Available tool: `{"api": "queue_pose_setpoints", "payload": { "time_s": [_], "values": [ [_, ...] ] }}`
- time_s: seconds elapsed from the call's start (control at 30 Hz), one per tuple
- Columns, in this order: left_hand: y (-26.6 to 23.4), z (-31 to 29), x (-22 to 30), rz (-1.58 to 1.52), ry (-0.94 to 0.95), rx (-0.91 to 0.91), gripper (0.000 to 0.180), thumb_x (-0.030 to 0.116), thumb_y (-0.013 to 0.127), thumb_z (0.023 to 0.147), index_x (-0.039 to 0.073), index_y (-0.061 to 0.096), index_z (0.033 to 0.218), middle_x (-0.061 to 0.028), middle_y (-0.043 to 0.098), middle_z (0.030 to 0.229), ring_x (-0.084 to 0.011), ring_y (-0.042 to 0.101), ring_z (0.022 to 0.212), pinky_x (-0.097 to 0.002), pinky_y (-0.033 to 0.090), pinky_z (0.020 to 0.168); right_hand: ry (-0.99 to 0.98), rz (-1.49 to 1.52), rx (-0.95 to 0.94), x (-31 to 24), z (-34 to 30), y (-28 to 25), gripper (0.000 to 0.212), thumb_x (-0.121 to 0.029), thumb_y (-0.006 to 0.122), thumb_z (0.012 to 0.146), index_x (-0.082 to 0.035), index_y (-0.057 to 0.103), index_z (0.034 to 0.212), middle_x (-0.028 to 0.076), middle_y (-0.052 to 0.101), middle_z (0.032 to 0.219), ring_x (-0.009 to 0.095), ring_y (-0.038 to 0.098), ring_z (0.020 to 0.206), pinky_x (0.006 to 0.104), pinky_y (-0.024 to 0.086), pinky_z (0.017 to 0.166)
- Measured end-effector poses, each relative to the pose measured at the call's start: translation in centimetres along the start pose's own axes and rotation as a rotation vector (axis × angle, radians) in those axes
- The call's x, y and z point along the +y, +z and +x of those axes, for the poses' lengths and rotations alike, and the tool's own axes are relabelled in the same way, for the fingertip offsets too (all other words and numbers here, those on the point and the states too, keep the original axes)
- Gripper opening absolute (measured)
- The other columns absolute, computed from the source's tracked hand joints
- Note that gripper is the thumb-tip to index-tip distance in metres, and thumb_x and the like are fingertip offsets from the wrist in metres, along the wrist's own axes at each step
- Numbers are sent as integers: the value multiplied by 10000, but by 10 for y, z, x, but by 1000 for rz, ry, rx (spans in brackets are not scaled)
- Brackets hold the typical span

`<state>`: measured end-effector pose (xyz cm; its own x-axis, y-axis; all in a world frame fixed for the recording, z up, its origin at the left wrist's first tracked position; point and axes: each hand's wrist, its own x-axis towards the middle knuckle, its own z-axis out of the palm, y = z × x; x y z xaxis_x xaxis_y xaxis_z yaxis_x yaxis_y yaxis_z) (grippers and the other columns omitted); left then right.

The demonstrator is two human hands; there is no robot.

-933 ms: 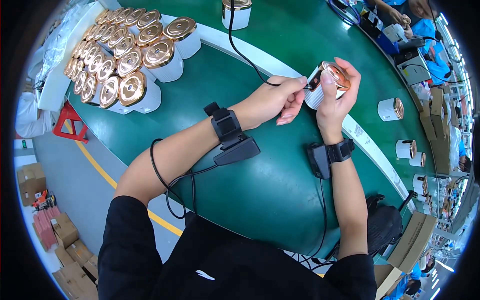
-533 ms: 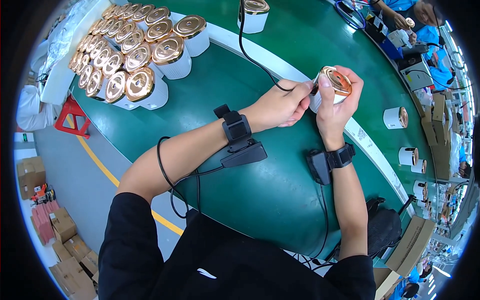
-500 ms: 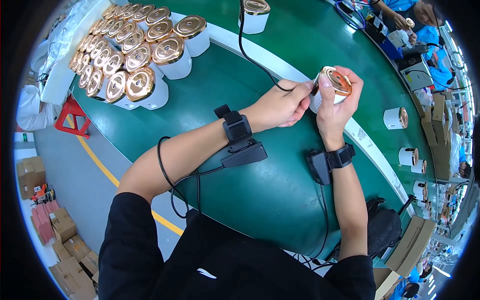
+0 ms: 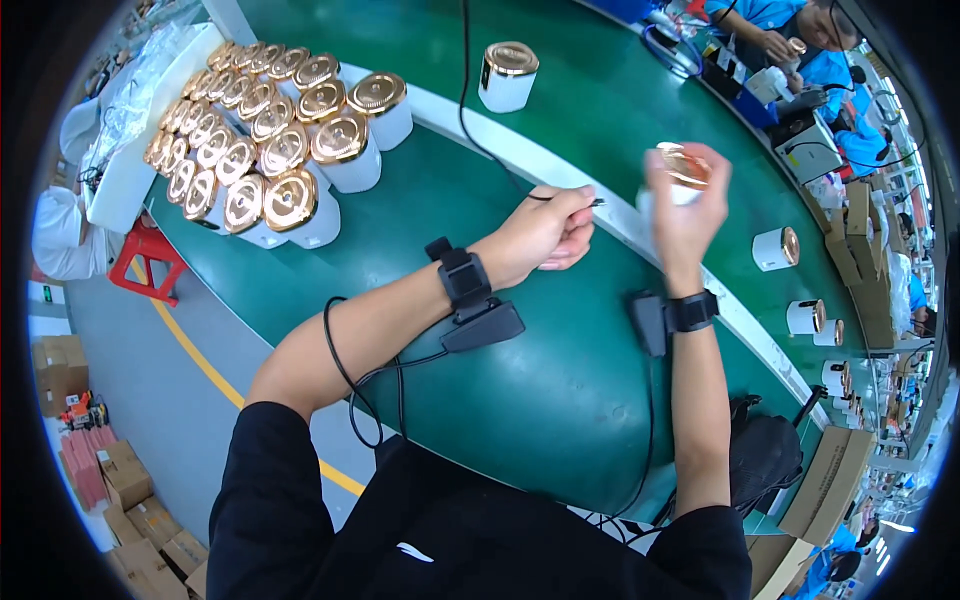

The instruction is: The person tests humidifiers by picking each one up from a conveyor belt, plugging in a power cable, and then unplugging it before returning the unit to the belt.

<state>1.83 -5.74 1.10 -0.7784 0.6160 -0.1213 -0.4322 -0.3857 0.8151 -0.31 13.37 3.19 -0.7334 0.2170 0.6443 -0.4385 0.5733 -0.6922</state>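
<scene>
My left hand (image 4: 545,235) pinches the end of a thin black cable (image 4: 465,95), and its small plug pokes out past the fingertips. The cable hangs in from the top of the view. To the right, beyond the white rail, my right hand (image 4: 692,225) grips a white ribbed canister-shaped device (image 4: 684,168) with a shiny gold lid. Motion blurs that hand and the device. Plug and device are apart. At the far left of the green table (image 4: 500,390), several like gold-lidded devices (image 4: 345,150) stand in close rows.
A white rail (image 4: 745,325) divides the table from a green belt (image 4: 600,95). On the belt stand one device (image 4: 509,76) at the far side and others (image 4: 776,249) along the right. A black bag (image 4: 765,460) lies near my right elbow. Co-workers in blue (image 4: 775,45) sit far right.
The plug has come away from the device. My right hand has drawn the device away, turning it, while my left hand keeps the cable. The whole view has shifted slightly.
</scene>
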Motion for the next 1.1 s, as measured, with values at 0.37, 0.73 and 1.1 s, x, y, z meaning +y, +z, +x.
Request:
{"api": "queue_pose_setpoints", "payload": {
  "time_s": [0.37, 0.73, 1.1],
  "values": [
    [4, -3, -5, -34, 15, -16, 404, 283, 406, 990, 119, 328, 629, -15, 348, 474, -107, 315, 391, -272, 234, 369, -318, -1115, 199, 43, 47, -68, 347, -293, 758, 806, -47, 544, 690, 146, 619, 1044, 266, 573, 1015, 375, 453, 867],
    [-4, -1, -10, -163, 90, -81, 449, 307, 338, 955, 128, 246, 554, -18, 302, 455, -108, 288, 394, -267, 203, 376, -8, 246, -693, 11, 59, 115, 721, -292, 764, 782, -31, 424, 1361, 119, 553, 1239, 201, 568, 1093, 337, 458, 941],
    [4, -6, 2, 97, 159, 184, 492, 306, 381, 1002, 96, 318, 561, -22, 369, 469, -105, 327, 401, -266, 242, 380, 327, 625, -300, -16, -34, 27, 568, -171, 605, 836, 1, 432, 1349, 115, 577, 1126, 179, 582, 958, 295, 476, 871]
  ]
}}
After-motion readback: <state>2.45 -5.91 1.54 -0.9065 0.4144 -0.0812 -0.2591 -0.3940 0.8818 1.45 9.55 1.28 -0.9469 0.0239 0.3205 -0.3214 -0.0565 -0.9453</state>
